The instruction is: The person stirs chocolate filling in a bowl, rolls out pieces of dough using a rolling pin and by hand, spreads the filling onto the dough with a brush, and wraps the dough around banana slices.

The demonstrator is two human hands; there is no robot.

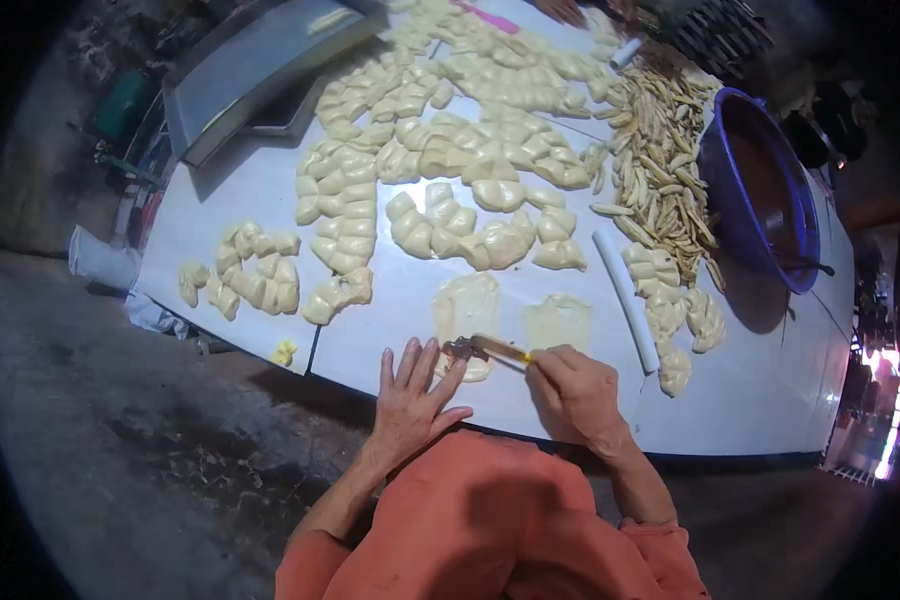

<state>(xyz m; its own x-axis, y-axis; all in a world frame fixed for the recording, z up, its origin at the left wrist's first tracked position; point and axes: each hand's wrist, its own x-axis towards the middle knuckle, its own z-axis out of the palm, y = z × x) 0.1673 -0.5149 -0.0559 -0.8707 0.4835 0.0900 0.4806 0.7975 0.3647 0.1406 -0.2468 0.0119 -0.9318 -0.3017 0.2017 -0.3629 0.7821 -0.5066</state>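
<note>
A thin rolled-out sheet of pale dough [467,305] lies at the near side of the table, with dark brown paste [462,349] on its near part. My left hand [417,393] rests there with fingers stretched out, the fingertips close to the paste. In my right hand [577,388] is a flat spreading tool [505,349] with a yellow handle; its far end meets the paste, and its exact kind is hard to make out. A second dough sheet [558,323] lies flat just beyond my right hand. Many pale dough pieces [458,228] stand in rows farther back.
To the right are a white rolling rod [626,300], a heap of peeled bananas [658,165] and a purple basin [713,165] holding brown paste. A metal tray [260,75] stands back left. Another person's hand [562,10] shows at the far edge.
</note>
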